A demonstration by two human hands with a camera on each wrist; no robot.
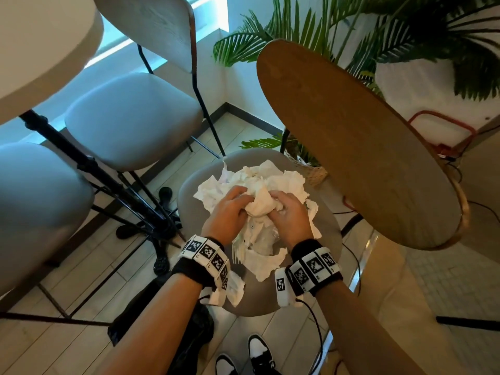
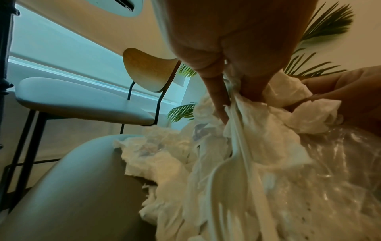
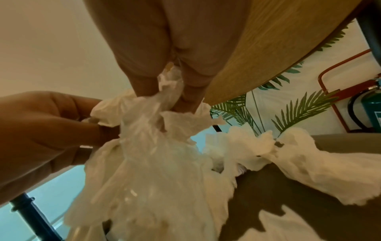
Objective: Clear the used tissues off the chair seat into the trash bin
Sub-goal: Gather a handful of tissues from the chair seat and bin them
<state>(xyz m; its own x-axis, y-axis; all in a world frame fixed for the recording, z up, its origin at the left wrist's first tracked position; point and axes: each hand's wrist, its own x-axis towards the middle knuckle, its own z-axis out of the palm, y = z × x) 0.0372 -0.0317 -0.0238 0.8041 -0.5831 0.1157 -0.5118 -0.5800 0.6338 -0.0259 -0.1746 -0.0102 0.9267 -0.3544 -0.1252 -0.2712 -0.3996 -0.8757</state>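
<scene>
A heap of crumpled white tissues (image 1: 259, 180) covers the grey chair seat (image 1: 186, 201) in the middle of the head view. Both hands grip the heap's centre side by side: my left hand (image 1: 230, 209) and my right hand (image 1: 286, 212), fingers curled into the paper. In the left wrist view my left hand (image 2: 233, 97) pinches tissues (image 2: 257, 138) together with a white plastic fork (image 2: 230, 176) and clear plastic film (image 2: 340, 163). In the right wrist view my right hand (image 3: 164, 91) pinches tissue (image 3: 156, 146) and film. One tissue (image 1: 230, 290) hangs at the seat's near edge. A black bin bag (image 1: 197, 328) lies below left.
The chair's wooden backrest (image 1: 359, 142) rises at the right. Two other grey chairs (image 1: 130, 117) and a black table leg (image 1: 102, 174) stand at the left. A potted palm (image 1: 297, 36) is behind. Cables (image 1: 354, 263) trail over the tiled floor. My shoes (image 1: 259, 353) are below.
</scene>
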